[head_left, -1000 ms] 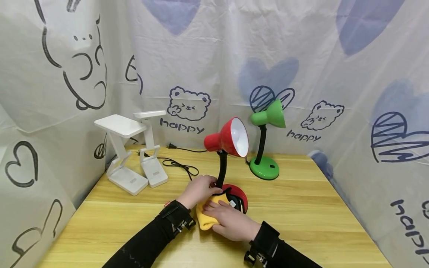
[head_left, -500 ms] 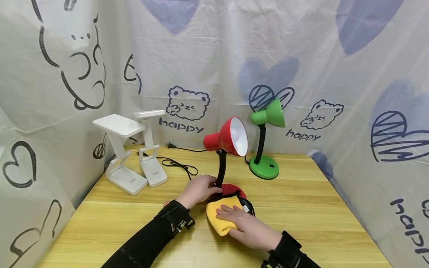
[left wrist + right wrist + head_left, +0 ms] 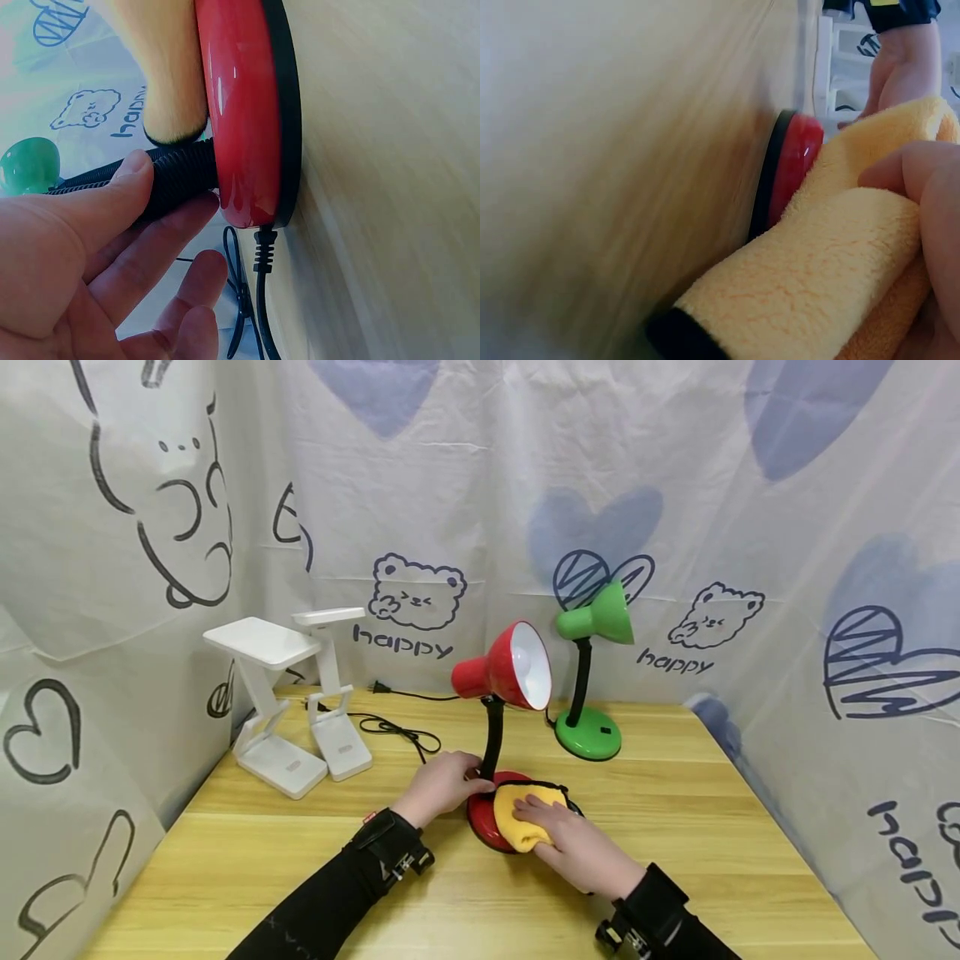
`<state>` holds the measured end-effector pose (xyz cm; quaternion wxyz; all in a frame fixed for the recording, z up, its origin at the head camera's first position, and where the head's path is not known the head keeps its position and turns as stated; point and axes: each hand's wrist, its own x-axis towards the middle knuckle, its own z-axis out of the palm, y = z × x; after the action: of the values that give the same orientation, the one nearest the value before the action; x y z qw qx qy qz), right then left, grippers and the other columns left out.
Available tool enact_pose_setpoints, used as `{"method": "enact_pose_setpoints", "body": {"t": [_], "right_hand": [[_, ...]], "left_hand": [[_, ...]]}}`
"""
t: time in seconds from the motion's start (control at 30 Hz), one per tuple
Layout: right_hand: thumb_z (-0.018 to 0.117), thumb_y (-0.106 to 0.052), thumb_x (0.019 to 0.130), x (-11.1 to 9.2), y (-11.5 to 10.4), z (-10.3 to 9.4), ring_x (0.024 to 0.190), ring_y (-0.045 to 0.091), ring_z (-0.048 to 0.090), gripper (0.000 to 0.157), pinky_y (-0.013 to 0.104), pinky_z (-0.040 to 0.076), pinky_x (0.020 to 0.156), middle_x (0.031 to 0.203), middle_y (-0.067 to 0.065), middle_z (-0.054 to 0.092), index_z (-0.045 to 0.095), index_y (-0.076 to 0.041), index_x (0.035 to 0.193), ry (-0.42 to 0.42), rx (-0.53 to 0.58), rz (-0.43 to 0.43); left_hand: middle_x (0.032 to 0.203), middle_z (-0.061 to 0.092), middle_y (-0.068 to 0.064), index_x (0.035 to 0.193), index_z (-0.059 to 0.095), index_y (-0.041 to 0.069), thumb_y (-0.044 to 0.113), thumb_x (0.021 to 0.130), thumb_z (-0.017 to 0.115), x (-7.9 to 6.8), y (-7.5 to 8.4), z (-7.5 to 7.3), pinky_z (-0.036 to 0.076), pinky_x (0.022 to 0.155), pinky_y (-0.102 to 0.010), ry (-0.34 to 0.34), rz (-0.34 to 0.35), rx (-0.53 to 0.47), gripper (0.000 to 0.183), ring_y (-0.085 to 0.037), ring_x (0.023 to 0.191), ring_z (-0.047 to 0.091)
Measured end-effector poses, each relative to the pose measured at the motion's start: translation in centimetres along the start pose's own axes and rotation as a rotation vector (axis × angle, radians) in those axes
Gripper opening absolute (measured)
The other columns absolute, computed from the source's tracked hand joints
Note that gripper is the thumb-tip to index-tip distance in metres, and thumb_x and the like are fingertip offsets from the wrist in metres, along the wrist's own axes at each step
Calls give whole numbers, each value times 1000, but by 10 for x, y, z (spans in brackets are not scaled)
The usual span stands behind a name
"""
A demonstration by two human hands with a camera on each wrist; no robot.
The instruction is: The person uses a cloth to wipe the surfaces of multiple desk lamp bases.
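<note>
A desk lamp with a red shade stands mid-table on a round red base. My left hand pinches its black flexible neck between thumb and index finger, low down near the base; the other fingers hang loosely curled. My right hand holds a folded yellow cloth with black edging against the right part of that base. In the right wrist view, the fluffy cloth bunches around the fingers, and part of the red base shows behind it.
A green desk lamp stands behind, to the right. Two white folding lamps stand at the back left, beside a coiled black cord. A printed curtain encloses the table at the back and sides.
My right hand has carried the yellow cloth rightward across the lamp's base, first towards me and then back up. The left part of the base is now uncovered. My left hand stays on the neck.
</note>
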<state>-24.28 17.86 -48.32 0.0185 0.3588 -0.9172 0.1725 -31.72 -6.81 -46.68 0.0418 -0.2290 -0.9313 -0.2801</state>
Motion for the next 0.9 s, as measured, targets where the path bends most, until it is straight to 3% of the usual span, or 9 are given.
{"method": "enact_pose_setpoints", "body": {"t": [0.2, 0.5, 0.73, 0.9], "right_hand": [[50, -26, 92, 26, 11, 0, 128, 22, 34, 44, 46, 33, 96, 137, 5, 42, 44, -16, 135, 39, -74, 56], [53, -28, 92, 62, 29, 2, 129, 21, 31, 43, 40, 37, 95, 139, 4, 38, 46, -13, 132, 60, -24, 123], [51, -26, 93, 61, 29, 5, 132, 22, 26, 44, 41, 36, 96, 142, 3, 35, 43, -16, 135, 44, 36, 144], [47, -25, 93, 50, 23, 4, 133, 21, 23, 45, 45, 25, 102, 142, 4, 34, 40, -17, 137, 5, 34, 132]], "left_hand": [[69, 57, 16, 82, 64, 28, 46, 79, 66, 2, -2, 2, 41, 56, -27, 17, 23, 14, 18, -5, 64, 53], [69, 57, 17, 86, 66, 27, 48, 79, 65, 3, -3, 3, 42, 57, -25, 5, 21, 24, 22, -3, 65, 53], [69, 57, 17, 86, 66, 27, 48, 78, 65, 3, -4, 2, 42, 56, -25, 4, 19, 21, 22, -3, 64, 53], [69, 57, 16, 86, 66, 26, 47, 79, 65, 4, -5, 4, 41, 55, -25, 5, 18, 12, 22, -4, 63, 52]]}}
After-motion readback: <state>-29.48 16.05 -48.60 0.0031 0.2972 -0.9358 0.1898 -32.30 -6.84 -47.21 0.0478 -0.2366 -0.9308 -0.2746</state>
